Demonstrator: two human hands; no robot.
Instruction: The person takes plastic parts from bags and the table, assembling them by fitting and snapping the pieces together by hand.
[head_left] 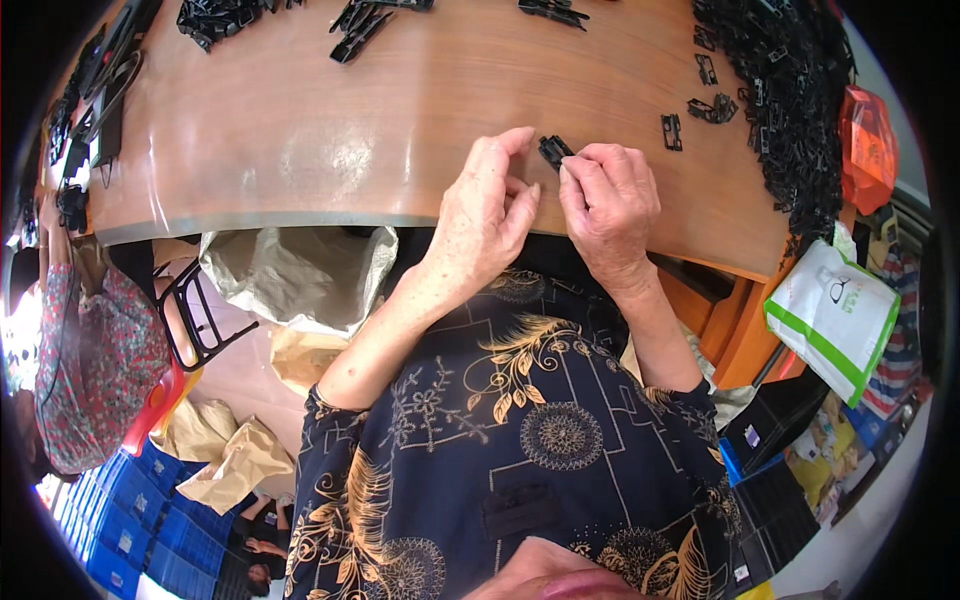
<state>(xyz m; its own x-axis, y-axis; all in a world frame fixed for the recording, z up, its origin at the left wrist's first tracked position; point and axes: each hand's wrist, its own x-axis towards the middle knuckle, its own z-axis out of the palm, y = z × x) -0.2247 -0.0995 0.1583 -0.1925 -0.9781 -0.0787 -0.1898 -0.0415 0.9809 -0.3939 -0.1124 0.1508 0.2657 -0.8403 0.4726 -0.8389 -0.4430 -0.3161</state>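
My right hand (pixel 612 205) pinches a small black plastic clip-like part (pixel 552 150) between thumb and fingertips, just above the table near its front edge. To its left is my left hand (pixel 487 200), with thumb and index finger apart and nothing between them. Its fingertips point toward the part but do not touch it. Single black parts (pixel 671 132) lie on the wooden table (pixel 400 110) to the right of my right hand. Beyond them a large heap of similar black parts (pixel 790 110) covers the table's right side.
Smaller piles of black parts (pixel 215 20) lie along the far side of the table. An orange-red bag (pixel 866 150) and a white-green bag (pixel 835 315) are at the right. An open pale sack (pixel 300 275) hangs below the front edge. Another person (pixel 100 360) sits at the left.
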